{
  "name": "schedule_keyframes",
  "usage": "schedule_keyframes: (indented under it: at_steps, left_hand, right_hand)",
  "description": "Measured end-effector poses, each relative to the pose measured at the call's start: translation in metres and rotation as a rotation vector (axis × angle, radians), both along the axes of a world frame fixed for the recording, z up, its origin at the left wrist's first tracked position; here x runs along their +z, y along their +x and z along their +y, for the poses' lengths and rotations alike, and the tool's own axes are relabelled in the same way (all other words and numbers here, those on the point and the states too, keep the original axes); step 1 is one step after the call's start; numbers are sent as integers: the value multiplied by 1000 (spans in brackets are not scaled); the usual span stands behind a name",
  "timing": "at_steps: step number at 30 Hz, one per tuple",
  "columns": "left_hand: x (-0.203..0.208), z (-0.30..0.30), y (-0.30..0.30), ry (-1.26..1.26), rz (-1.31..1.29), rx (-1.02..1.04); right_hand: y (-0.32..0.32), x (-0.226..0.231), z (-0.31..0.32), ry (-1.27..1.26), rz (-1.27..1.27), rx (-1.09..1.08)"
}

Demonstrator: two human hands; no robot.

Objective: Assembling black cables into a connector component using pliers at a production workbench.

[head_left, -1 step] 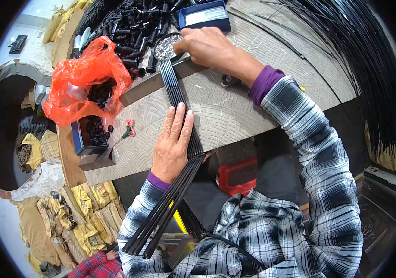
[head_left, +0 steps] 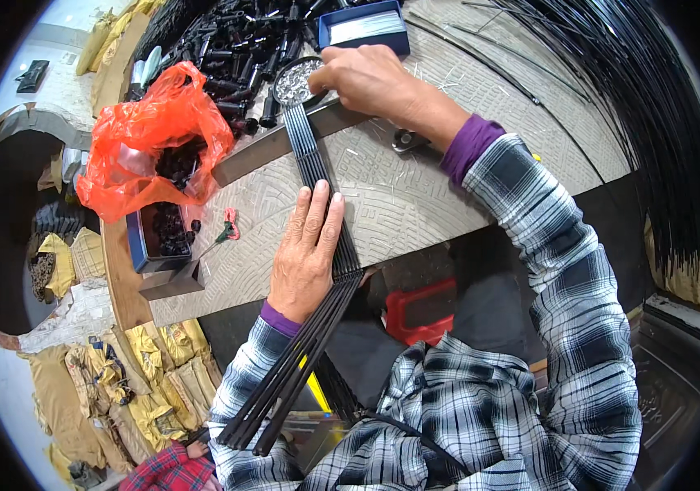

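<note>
The left hand lies flat, fingers together, on the rods, which cross the tabletop and overhang its near edge; the right hand is bunched at the dish beyond the rods, its grip hidden; the step seems to be picking out bits, calling next for a fine pinch; rods slim, black, greyer far off; bits shiny; tabletop relief-patterned.

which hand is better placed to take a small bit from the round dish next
Probably the right hand: its fingers are at the round dish, while the left hand lies flat on the black rods.
</note>
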State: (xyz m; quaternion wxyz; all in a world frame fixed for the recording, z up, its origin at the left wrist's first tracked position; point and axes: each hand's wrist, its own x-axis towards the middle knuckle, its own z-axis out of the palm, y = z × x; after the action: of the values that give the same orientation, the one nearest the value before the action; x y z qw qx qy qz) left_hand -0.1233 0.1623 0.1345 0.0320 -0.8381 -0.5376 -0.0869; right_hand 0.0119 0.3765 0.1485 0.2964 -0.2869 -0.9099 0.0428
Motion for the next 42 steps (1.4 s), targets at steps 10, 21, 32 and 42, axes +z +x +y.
schedule_keyframes:
  at_steps: [10,21,32,42]
  left_hand:
    - [10,-3,4,-4,-166,59]
    - [9,-6,0,49,-55,26]
    - [8,-10,-3,17,-209,3]
    - [2,-6,-6,47,5,-2]
  right_hand:
    - [-6,0,0,-11,-82,35]
    - [-4,6,-1,-7,-124,20]
    - [-11,5,-5,9,12,82]
    - [-5,7,2,-44,-62,98]
